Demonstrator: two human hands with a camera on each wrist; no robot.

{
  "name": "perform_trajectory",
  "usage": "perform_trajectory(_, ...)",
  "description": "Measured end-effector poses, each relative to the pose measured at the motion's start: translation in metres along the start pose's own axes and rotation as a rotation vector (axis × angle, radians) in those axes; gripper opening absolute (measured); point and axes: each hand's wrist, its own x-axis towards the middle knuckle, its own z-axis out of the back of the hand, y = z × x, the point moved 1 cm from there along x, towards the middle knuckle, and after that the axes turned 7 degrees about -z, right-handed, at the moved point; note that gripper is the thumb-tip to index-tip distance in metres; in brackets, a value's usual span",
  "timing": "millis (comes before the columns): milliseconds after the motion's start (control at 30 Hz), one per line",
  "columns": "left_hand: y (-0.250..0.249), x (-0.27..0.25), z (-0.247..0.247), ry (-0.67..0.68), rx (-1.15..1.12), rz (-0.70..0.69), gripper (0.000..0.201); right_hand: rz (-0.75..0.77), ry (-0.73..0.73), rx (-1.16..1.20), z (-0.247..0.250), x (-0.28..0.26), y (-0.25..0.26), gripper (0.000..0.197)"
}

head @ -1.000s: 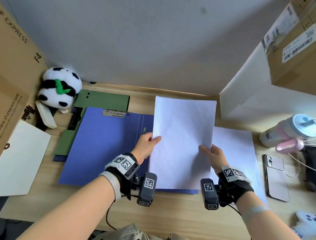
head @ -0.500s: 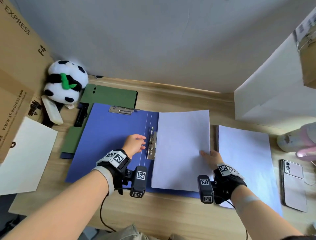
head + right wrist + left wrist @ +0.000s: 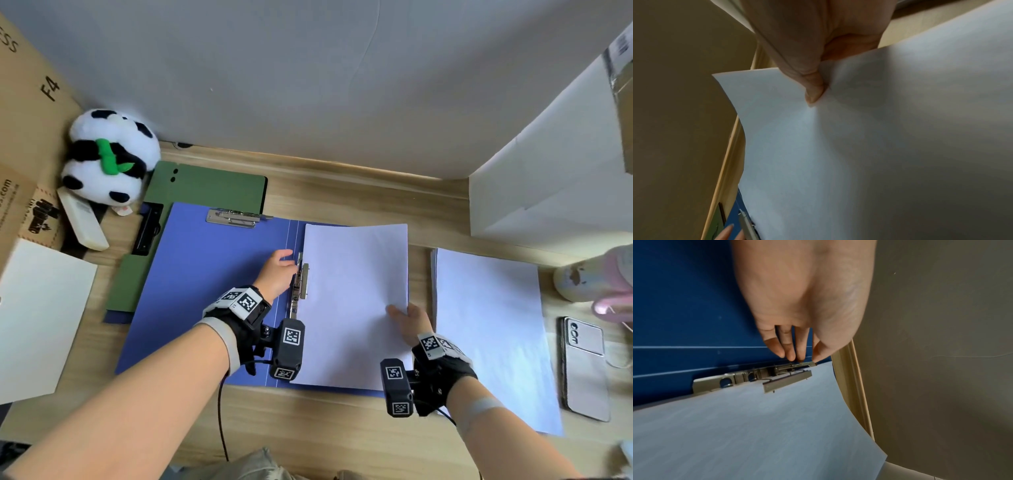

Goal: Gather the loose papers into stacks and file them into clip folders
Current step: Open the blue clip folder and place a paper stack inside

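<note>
An open blue clip folder [image 3: 212, 274] lies on the wooden desk. A white paper stack [image 3: 356, 291] rests on its right half, its left edge at the metal spine clip [image 3: 303, 281]. My left hand [image 3: 277, 270] is at that clip. In the left wrist view the thumb and fingertips [image 3: 789, 356] bunch on the clip's lever [image 3: 807, 364], and the clamp bar [image 3: 785, 381] sits over the paper [image 3: 756, 434]. My right hand [image 3: 406, 320] pinches the stack's right edge, thumb [image 3: 813, 91] on top of the sheets [image 3: 859, 146]. A second paper stack [image 3: 486, 325] lies to the right.
A green folder [image 3: 205, 186] lies under the blue one's far left corner. A plush panda [image 3: 109, 157], a remote [image 3: 82, 222] and a cardboard box [image 3: 20, 120] are at the left, with a white sheet [image 3: 37, 315]. A phone [image 3: 585, 366] and a pink bottle [image 3: 603, 277] sit far right.
The stack, held up by both hands a second ago, now lies on the folder's right half. My left hand let go of it and moved to the spine clip.
</note>
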Motion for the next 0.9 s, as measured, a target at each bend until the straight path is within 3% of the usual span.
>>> perform_trajectory(100,0.002,0.002,-0.001,-0.008,-0.022,-0.017,0.043,0.006,-0.018,-0.018,0.0,0.002,0.002,0.038)
perform_trajectory(267,0.011,-0.005,0.011,-0.05,-0.013,-0.045,0.019,-0.023,-0.019,-0.036,-0.002,0.009,-0.003,0.052)
perform_trajectory(333,0.019,-0.011,0.018,0.004,0.056,-0.019,0.017,-0.034,-0.025,-0.06,-0.002,0.01,-0.002,0.045)
perform_trajectory(367,0.025,-0.014,0.021,0.048,0.103,0.013,0.017,-0.025,-0.022,-0.066,-0.002,0.009,-0.001,0.036)
perform_trajectory(467,0.043,-0.019,0.027,0.154,0.191,0.125,0.023,-0.038,-0.022,-0.045,-0.002,0.009,0.0,0.054)
perform_trajectory(667,0.06,-0.022,0.03,0.154,0.232,0.263,0.031,-0.041,-0.034,-0.038,-0.004,0.006,0.001,0.055)
perform_trajectory(900,0.074,-0.017,0.016,0.06,0.482,0.173,0.041,-0.016,-0.07,-0.086,-0.006,0.007,0.001,0.054)
